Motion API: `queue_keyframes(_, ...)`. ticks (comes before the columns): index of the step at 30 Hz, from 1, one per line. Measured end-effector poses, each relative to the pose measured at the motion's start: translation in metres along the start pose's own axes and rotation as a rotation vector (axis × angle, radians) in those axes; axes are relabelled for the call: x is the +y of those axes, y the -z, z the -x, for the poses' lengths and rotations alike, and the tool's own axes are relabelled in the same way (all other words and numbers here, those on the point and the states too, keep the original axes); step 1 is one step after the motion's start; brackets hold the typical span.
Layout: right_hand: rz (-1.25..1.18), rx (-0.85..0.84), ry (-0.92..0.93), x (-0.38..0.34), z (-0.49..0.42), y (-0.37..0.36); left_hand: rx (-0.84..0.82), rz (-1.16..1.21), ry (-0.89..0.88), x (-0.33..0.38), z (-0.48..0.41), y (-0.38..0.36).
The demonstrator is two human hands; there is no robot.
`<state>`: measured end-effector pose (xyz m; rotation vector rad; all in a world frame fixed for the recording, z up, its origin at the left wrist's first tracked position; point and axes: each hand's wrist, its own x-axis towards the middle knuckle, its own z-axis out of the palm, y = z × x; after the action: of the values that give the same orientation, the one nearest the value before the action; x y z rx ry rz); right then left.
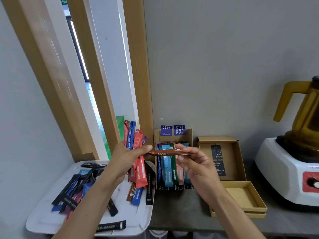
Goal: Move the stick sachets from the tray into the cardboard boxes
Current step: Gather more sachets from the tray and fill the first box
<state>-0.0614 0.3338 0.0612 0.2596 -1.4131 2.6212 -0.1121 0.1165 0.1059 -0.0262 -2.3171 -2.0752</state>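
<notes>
My left hand [126, 156] grips a bundle of stick sachets [136, 149], red, blue and purple, held upright above the white tray [136, 216]. My right hand [193, 163] pinches one brown sachet [170, 153] lying level, its left end touching my left thumb. Beneath the brown sachet stands a cardboard box [189, 135] with several blue, green and pink sachets packed upright in it. Several black, blue and red sachets [77, 190] lie loose on the tray. A second cardboard box [240, 152] at right is open, with dark cards in its lid.
A white blender base [283, 173] with an amber jug [303, 114] stands at the far right on the grey counter [176, 209]. A grey wall runs behind the boxes. A wooden door frame [136, 66] rises behind the tray at left.
</notes>
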Motion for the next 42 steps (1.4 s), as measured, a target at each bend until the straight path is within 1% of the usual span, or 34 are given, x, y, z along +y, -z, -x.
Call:
queue_keyframes(2, 0.043, 0.000, 0.002, -0.001, 0.000, 0.002, 0.012, 0.013, -0.021, 0.000, -0.001, -0.001)
queue_keyframes(4, 0.081, 0.038, -0.019, -0.001, 0.001, 0.003, 0.039, 0.026, -0.068, 0.000, -0.001, -0.003)
queue_keyframes(5, 0.069, 0.067, -0.040, -0.002, 0.001, 0.003, 0.053, 0.033, -0.091, 0.001, -0.001, -0.005)
queue_keyframes(8, -0.071, 0.150, -0.127, -0.003, -0.002, 0.006, 0.085, 0.059, -0.143, 0.003, 0.000, -0.009)
queue_keyframes(9, -0.084, 0.165, -0.153, -0.005, -0.002, 0.006, 0.093, 0.058, -0.155, 0.003, 0.000, -0.010)
queue_keyframes(11, -0.014, 0.171, -0.177, -0.007, -0.001, 0.005, 0.105, 0.049, -0.164, 0.004, 0.001, -0.012)
queue_keyframes(14, 0.131, 0.148, -0.142, -0.007, 0.000, 0.007, 0.114, 0.034, -0.157, 0.003, 0.002, -0.012)
queue_keyframes(16, 0.113, 0.156, -0.119, -0.008, -0.002, 0.009, 0.105, -0.004, -0.137, 0.001, 0.003, -0.012)
queue_keyframes(19, -0.003, 0.217, -0.071, -0.014, -0.006, 0.005, 0.068, -0.079, -0.097, -0.002, 0.008, -0.013)
queue_keyframes(21, 0.012, 0.240, -0.005, -0.018, -0.009, 0.000, 0.039, -0.097, -0.069, -0.005, 0.009, -0.013)
queue_keyframes(23, 0.131, 0.267, 0.082, -0.020, -0.012, -0.003, 0.050, -0.083, -0.063, -0.008, 0.008, -0.011)
queue_keyframes(25, 0.354, 0.270, 0.168, -0.021, -0.017, -0.002, 0.101, -0.022, -0.054, -0.010, 0.006, -0.006)
queue_keyframes(27, 0.551, 0.208, 0.168, -0.014, -0.021, 0.000, 0.131, 0.049, -0.045, -0.010, 0.004, -0.002)
queue_keyframes(30, 0.672, 0.150, 0.077, 0.009, -0.028, -0.004, 0.139, 0.086, -0.046, -0.010, 0.002, 0.001)
queue_keyframes(33, 0.835, 0.129, 0.084, 0.033, -0.034, -0.011, 0.146, 0.094, -0.046, -0.010, 0.000, 0.001)
queue_keyframes(37, 1.112, 0.130, 0.167, 0.053, -0.028, -0.008, 0.137, 0.093, -0.062, -0.011, -0.001, 0.001)
queue_keyframes(39, 1.289, 0.076, 0.231, 0.062, -0.021, -0.001, 0.130, 0.091, -0.054, -0.012, -0.001, 0.001)
queue_keyframes(42, 1.457, -0.015, 0.303, 0.072, -0.014, 0.005, 0.110, 0.093, -0.037, -0.013, -0.003, 0.000)
